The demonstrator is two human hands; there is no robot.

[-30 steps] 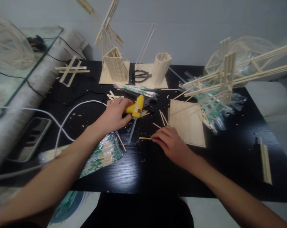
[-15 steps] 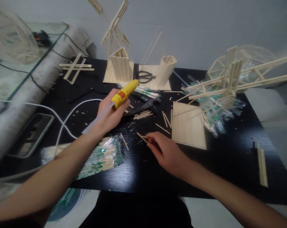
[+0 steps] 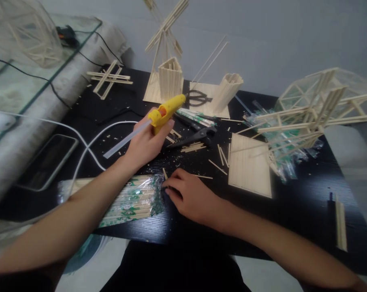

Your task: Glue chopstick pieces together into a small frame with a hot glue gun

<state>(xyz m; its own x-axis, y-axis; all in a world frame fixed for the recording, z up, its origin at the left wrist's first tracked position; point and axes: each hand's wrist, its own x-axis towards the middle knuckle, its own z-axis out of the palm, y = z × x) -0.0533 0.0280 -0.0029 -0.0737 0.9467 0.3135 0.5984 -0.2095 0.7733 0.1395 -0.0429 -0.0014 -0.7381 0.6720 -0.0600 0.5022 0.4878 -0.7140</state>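
Note:
My left hand (image 3: pixel 148 142) is wrapped round a yellow hot glue gun (image 3: pixel 168 109), its nozzle pointing away and a clear glue stick sticking out of its back. My right hand (image 3: pixel 192 196) has its thumb and fingers pinched together at a short wooden stick (image 3: pixel 165 173), whose lower end the fingers hide. Another short stick (image 3: pixel 204 176) lies just behind that hand. The wrapped pack of wooden sticks (image 3: pixel 135 198) lies under my left forearm, close to my right fingertips.
Black pliers (image 3: pixel 195 137), scissors (image 3: pixel 198 98) and cut stick pieces (image 3: pixel 193 147) lie mid-table. Behind stand two stick towers (image 3: pixel 170 81) (image 3: pixel 227 93) on wooden bases. A square board (image 3: pixel 249 164) and a stick frame (image 3: pixel 317 117) are to the right. A phone (image 3: pixel 48 162) and white cable (image 3: pixel 94 156) lie left.
My right hand has moved left, leaving the stick it held on the table, and now pinches at another beside the pack. The left hand keeps the glue gun. The view has shifted slightly.

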